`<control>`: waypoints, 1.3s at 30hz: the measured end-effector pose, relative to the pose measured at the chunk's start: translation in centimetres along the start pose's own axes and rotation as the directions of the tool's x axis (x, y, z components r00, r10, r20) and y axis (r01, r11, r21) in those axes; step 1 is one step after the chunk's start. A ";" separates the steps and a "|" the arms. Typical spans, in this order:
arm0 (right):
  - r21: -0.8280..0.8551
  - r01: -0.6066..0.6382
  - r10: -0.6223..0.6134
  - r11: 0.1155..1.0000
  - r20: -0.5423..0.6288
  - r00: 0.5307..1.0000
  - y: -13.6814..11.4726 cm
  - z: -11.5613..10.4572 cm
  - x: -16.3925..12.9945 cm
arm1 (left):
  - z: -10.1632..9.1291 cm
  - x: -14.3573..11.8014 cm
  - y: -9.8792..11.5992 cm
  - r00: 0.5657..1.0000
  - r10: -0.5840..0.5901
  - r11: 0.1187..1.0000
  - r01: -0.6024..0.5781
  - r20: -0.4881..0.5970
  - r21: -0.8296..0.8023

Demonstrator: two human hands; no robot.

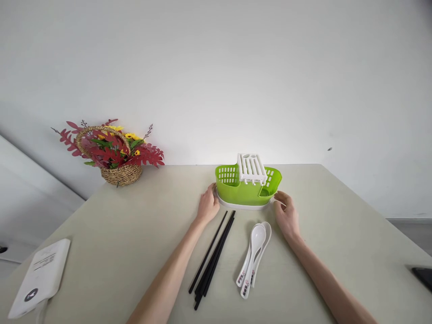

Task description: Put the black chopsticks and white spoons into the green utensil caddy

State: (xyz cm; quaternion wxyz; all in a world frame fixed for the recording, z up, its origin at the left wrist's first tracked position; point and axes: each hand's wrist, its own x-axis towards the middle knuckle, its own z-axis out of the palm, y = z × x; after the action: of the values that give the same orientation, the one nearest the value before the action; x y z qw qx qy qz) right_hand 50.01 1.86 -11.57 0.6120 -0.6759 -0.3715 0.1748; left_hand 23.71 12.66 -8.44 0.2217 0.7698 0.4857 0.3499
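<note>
1. A green cutlery drainer (pixel 246 191) stands at the far middle of the beige table (pixel 151 225), close to the white wall. It sits on a white tray (pixel 243 206) and carries a white slotted insert (pixel 251 168) on top.
2. The left hand (pixel 207 207) rests against the drainer's left end and the right hand (pixel 286 213) against its right end. Both have loosely curved fingers touching the base, not closed around anything.
3. Just in front of the drainer, between the forearms, lie a bundle of black chopsticks (pixel 212 261) and, to their right, stacked white spoons (pixel 254 256). The spoon handles bear small red and dark marks, too small to read.
4. At the near left a white flat device (pixel 42 276) carries lines of grey print and a dark round badge, neither legible; its lower end is cut off by the edge.
5. A wicker basket (pixel 121 173) of red leaves and yellow flowers stands far left.
6. A dark object (pixel 423 276) at the right edge is mostly cut off and cannot be identified.
</note>
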 end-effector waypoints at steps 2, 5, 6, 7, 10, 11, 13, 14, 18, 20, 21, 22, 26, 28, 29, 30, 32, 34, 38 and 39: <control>0.010 0.010 -0.009 1.000 -0.055 0.998 -0.2 0.0 -0.1 | 0.0 -0.7 0.1 0.998 -0.021 0.999 0.019 -0.054 -0.037; 0.023 0.025 -0.022 0.999 -0.136 0.991 -0.8 -0.2 -0.2 | -0.5 -2.3 0.5 0.991 -0.054 0.994 0.043 -0.120 -0.098; 0.028 0.032 -0.028 0.999 -0.147 0.989 -1.0 -0.3 -0.3 | -0.7 -2.9 0.6 0.989 -0.068 0.991 0.052 -0.130 -0.124; 0.034 0.041 -0.035 0.999 -0.148 0.988 -1.2 -0.4 -0.3 | -1.0 -3.5 0.8 0.988 -0.085 0.986 0.064 -0.132 -0.152; 0.053 0.074 -0.068 0.996 -0.108 0.992 -1.9 -0.7 -0.6 | -2.2 -5.2 1.3 0.989 -0.125 0.967 0.104 -0.077 -0.234; 0.058 0.088 -0.083 0.994 -0.083 0.993 -2.1 -0.7 -0.8 | -2.6 -5.7 1.5 0.992 -0.123 0.962 0.111 -0.033 -0.248; 0.065 0.122 -0.121 0.990 -0.026 0.992 -2.4 -0.9 -1.1 | -3.4 -6.6 1.9 0.994 -0.082 0.964 0.098 0.073 -0.248; 0.064 0.144 -0.145 0.987 0.005 0.989 -2.6 -1.0 -1.3 | -3.7 -7.0 2.0 0.991 -0.048 0.969 0.077 0.127 -0.236; 0.037 0.263 -0.266 0.964 0.124 0.956 -3.2 -1.1 -2.2 | -5.2 -8.6 2.7 0.959 0.117 0.990 -0.094 0.257 -0.101; 0.021 0.310 -0.309 0.950 0.168 0.936 -3.4 -1.1 -2.4 | -5.9 -9.4 3.0 0.938 0.193 0.981 -0.192 0.288 -0.033; 0.012 0.325 -0.322 0.946 0.179 0.930 -3.4 -1.0 -2.4 | -6.1 -9.7 3.2 0.928 0.223 0.973 -0.231 0.299 -0.009; 0.004 0.335 -0.330 0.942 0.184 0.926 -3.4 -1.0 -2.5 | -6.3 -9.9 3.4 0.918 0.247 0.965 -0.264 0.309 0.011; -0.025 0.356 -0.346 0.934 0.175 0.922 -3.2 -1.0 -2.5 | -6.4 -10.5 3.8 0.894 0.301 0.936 -0.343 0.333 0.075; -0.034 0.366 -0.354 0.930 0.179 0.918 -3.1 -1.0 -2.5 | -6.4 -10.6 3.9 0.886 0.316 0.926 -0.366 0.339 0.093; -0.037 0.371 -0.359 0.928 0.184 0.915 -3.1 -1.0 -2.5 | -6.3 -10.6 3.9 0.883 0.321 0.922 -0.375 0.343 0.100; -0.040 0.377 -0.363 0.925 0.189 0.912 -3.1 -1.0 -2.5 | -6.3 -10.7 3.9 0.880 0.325 0.918 -0.381 0.346 0.106; -0.045 0.386 -0.371 0.921 0.195 0.908 -3.1 -1.0 -2.6 | -6.3 -10.8 3.8 0.877 0.328 0.915 -0.387 0.350 0.115; -0.050 0.392 -0.375 0.919 0.199 0.905 -3.1 -1.0 -2.6 | -6.3 -10.8 3.8 0.877 0.326 0.914 -0.388 0.353 0.121; -0.059 0.394 -0.375 0.917 0.206 0.904 -3.0 -0.9 -2.7 | -6.3 -10.6 3.8 0.873 0.330 0.912 -0.393 0.358 0.120; -0.061 0.392 -0.373 0.918 0.207 0.905 -3.0 -0.9 -2.7 | -6.3 -10.6 3.8 0.872 0.333 0.910 -0.396 0.359 0.118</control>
State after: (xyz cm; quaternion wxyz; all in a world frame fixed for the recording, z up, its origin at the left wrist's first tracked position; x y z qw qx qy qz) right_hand 47.99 -0.78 -9.13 0.5608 -0.6000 -0.5623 0.0962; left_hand 18.21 1.47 -5.15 0.1561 0.9128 0.3176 0.2037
